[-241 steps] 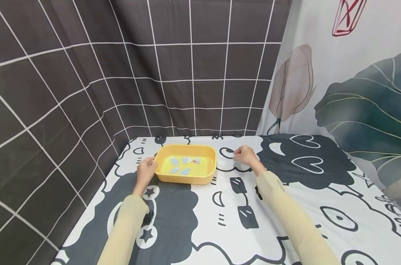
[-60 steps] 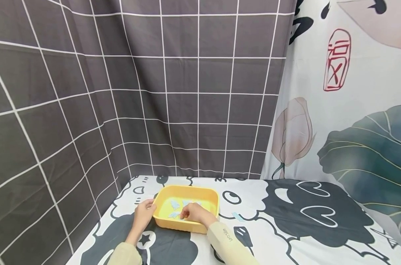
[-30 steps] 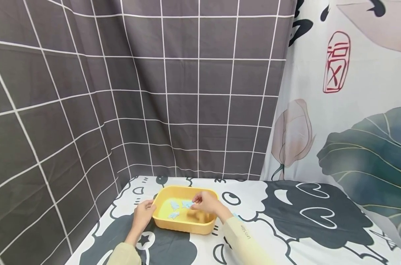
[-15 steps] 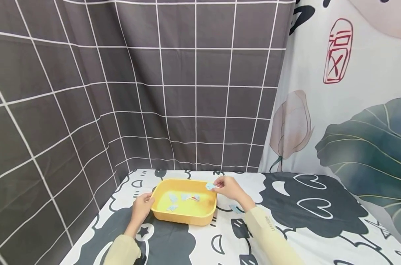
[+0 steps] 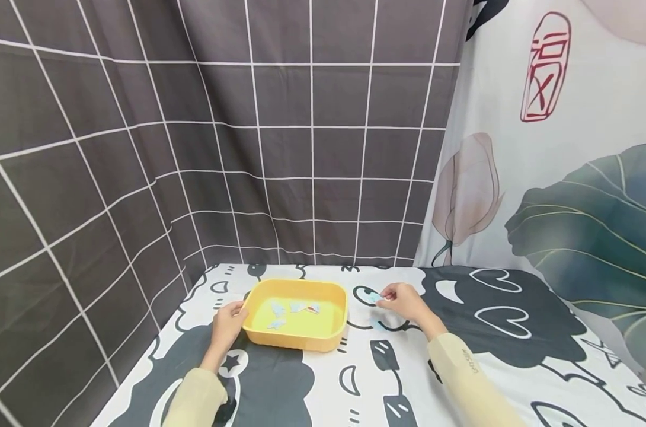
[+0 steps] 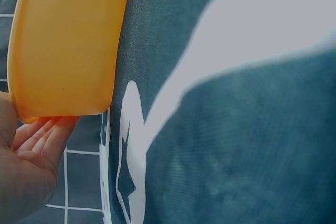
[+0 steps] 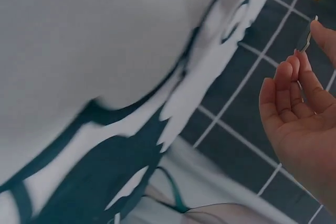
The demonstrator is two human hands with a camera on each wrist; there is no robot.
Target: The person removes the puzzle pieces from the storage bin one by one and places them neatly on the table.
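A yellow plastic basin [image 5: 296, 343] stands on the patterned cloth in the head view. My left hand [image 5: 229, 326] holds its left end by the rim; in the left wrist view, the fingers [image 6: 52, 137] lie against the outside of the basin wall. Several flat, light-blue puzzle pieces [image 5: 277, 324] lie in the basin, one with a red mark. To the right of the basin, my right hand [image 5: 406, 302] pinches another light-blue puzzle piece [image 5: 375, 298] between thumb and fingertips, low over the cloth. Its thin edge shows in the right wrist view. Just below it, one more loose piece [image 5: 377, 324] rests on the cloth.
The black-and-white cartoon cloth [image 5: 328, 385] covers the whole surface. A dark gridded curtain [image 5: 333, 148] hangs behind and to the left, and a white curtain [image 5: 493, 77] with leaf prints is at the right.
My right hand has picked a puzzle piece out of the basin and carried it rightward past the rim. The left hand stays at the basin's left end. The head view has tilted down.
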